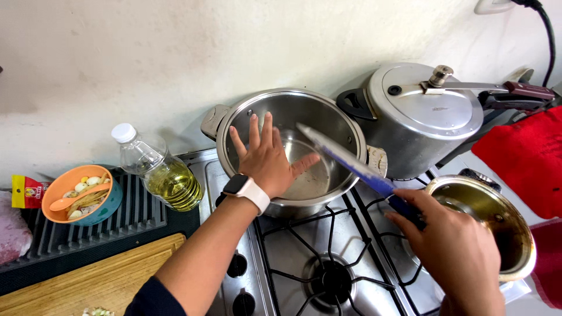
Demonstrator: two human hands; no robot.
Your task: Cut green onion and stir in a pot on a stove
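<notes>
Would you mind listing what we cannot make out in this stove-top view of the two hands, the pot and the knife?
- Pot floor: partly hidden in the head view by the left hand spread over it.
- Knife handle: wrapped by the right hand, so its shape is unseen; the blade is motion-blurred.
- Burner flame under the pot: hidden by the pot.
- Orange bowl contents: too small to identify.
- Cutting board: cut off by the bottom edge.

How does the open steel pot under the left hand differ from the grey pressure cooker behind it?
The open shiny steel pot has no lid and looks empty; the dull grey pressure cooker is closed by a lid. The pot has short side handles; the cooker has a long dark handle. Both are round metal vessels standing on the gas stove.
</notes>
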